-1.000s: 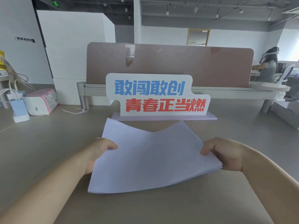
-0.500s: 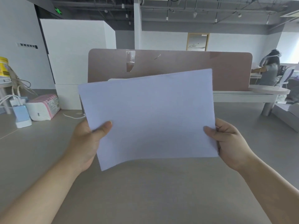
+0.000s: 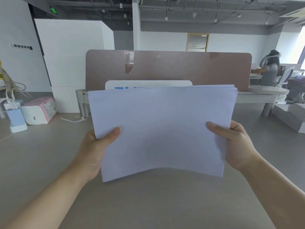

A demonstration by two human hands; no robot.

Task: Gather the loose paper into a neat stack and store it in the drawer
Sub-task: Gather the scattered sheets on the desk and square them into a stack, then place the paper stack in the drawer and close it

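Both hands clamped on the paper (image 3: 162, 129). Left hand (image 3: 95, 149) has its thumb on the front face near the lower left edge, fingers hidden behind. Right hand (image 3: 237, 146) mirrors it on the lower right edge, thumb in front, rest behind. Grip is closed on the sheets on both sides, roughly level with each other.

Paper is held upright, off the desk (image 3: 148, 204), facing the camera. Long axis runs left-right between the hands. Bottom edge sags in an arch at the middle and hangs above the desk, not touching. Top right corner shows several sheet edges fanned out slightly, so the stack isn't square yet. Top edge hides most of a white sign (image 3: 148, 84) in front of the divider (image 3: 181, 66).

Key relation: the paper sits directly between the grips, its lower edge pointing down at the desk straight below. Neither hand is clearly nearer; the hold is symmetric. My read: next step is tapping the bottom edge on the desk to align the sheets, which needs the grip loosened enough for the sheets to slide. Risk is the sagging middle buckling on contact.

No drawer in view, so I can't tell which way storage lies. Desk clutter, a white box (image 3: 39, 111) and blue charger (image 3: 15, 119), sits far left, well apart from the paper.
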